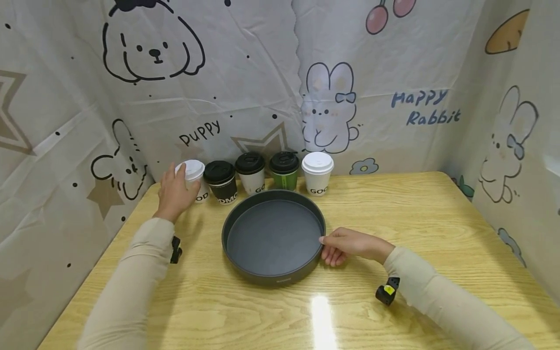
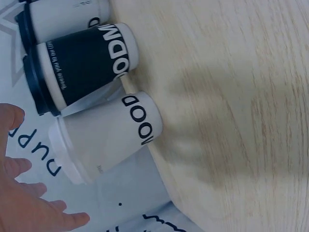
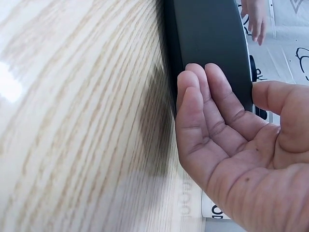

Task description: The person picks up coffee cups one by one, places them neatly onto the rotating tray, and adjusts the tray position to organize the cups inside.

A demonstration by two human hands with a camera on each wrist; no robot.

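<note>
My left hand reaches to the far left of the table, its fingers spread around the lid of a white paper cup. In the left wrist view the thumb and fingers stand apart from that cup's white lid. A round dark grey baking pan lies flat in the middle of the table. At its right side, my right hand pinches the wall, thumb at the rim and the other fingers against the outside. The pan holds nothing.
Right of the white cup stand a black cup, a white cup with black lid, a green cup and a white-lidded cup, in a row behind the pan. Printed cloth hangs around the wooden table.
</note>
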